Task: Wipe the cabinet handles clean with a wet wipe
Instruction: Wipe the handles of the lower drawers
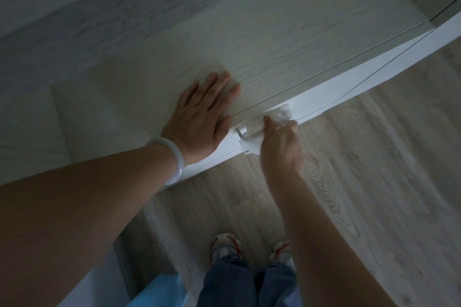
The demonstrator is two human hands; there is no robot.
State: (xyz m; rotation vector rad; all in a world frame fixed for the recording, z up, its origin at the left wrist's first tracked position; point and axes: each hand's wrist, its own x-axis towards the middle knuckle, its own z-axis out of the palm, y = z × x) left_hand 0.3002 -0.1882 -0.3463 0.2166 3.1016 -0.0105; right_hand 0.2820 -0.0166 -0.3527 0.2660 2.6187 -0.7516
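The left hand is laid flat, fingers straight and spread, on the cabinet top; nothing is grasped by it. It is judged to be placed there as a brace while the body is bent forward over the cabinet front. A pale, smooth bangle is worn at that wrist.

The right hand is curled round a crumpled white wipe, which is pressed against the handle just below the left thumb. The handle is a slim white bar standing off the white cabinet front on short posts; only the end nearest the left hand is exposed, the rest being covered by wipe and fingers (so how much of it is wrapped cannot be told).

The top is matt with a faint woodgrain. The wipe looks soft and bunched. Below both hands lies a pale woodgrain floor.

Step judged: wiping in progress along this handle.
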